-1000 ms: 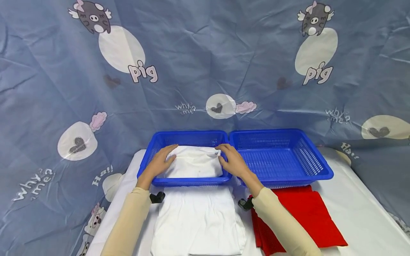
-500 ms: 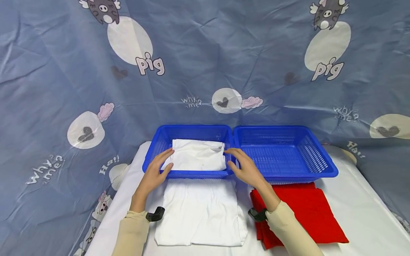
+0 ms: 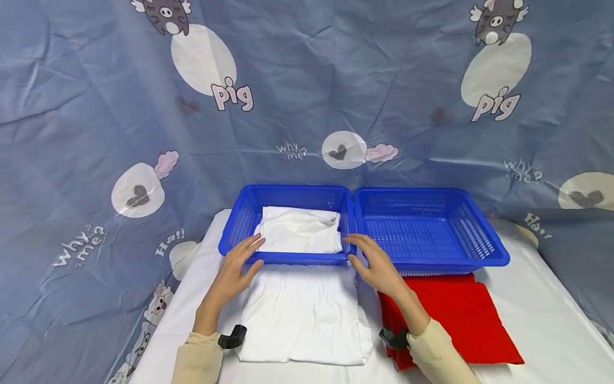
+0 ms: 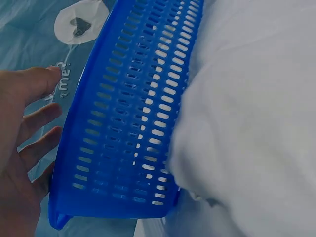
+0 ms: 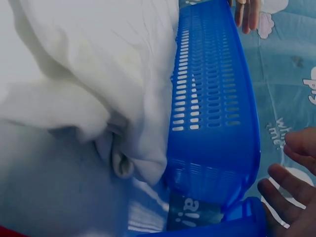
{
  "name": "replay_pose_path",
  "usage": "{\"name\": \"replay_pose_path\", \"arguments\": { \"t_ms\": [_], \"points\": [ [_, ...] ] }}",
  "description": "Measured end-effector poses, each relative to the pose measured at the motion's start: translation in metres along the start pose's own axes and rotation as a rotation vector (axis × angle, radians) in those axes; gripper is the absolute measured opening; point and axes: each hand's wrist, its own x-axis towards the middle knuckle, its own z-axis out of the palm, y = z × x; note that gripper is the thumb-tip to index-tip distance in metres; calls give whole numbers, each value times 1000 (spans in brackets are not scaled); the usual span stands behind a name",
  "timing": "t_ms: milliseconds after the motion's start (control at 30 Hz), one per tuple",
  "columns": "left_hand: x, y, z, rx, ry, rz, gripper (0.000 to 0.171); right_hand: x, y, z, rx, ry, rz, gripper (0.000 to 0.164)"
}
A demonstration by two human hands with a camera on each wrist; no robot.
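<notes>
A folded white cloth (image 3: 299, 230) lies in the left blue plastic basket (image 3: 292, 258). My left hand (image 3: 232, 273) is over that basket's front left corner, fingers spread, holding nothing. At the front right corner is my right hand (image 3: 379, 266), its fingers loosely bent and nothing in them. In the left wrist view the left hand (image 4: 22, 143) is beside the basket rim; whether it touches cannot be told. The right wrist view has the right hand (image 5: 296, 190) near the rims of both baskets. A second folded white garment (image 3: 307, 320) lies flat on the table between my forearms.
To the right stands another blue basket (image 3: 408, 232) with nothing in it, close against the first. A folded red cloth (image 3: 472, 320) lies before it, partly under my right forearm. Behind the white-covered table (image 3: 513, 298) hangs a blue printed curtain (image 3: 288, 80).
Both hands have drawn back from the white cloth in the left basket, toward me and slightly apart. The cloth stays in the basket. The head view has shifted a little.
</notes>
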Motion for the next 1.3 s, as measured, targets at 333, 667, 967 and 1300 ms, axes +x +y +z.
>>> {"name": "replay_pose_path", "arguments": {
  "t_ms": [333, 667, 967, 1300],
  "points": [
    [-19, 12, 0, 19, 56, 10, 50, -15, -6, 0, -14, 11, 6, 32],
    [-52, 14, 4, 17, 74, -52, 48, -30, -4, 1, -6, 32, -85, 27],
    [-72, 13, 16, -21, -72, -144, 50, -41, -5, 3, -13, 37, -105, 28],
    [-79, 11, 22, 10, -144, -130, 48, -60, 1, 17, -37, -90, -29, 32]
  ]
}}
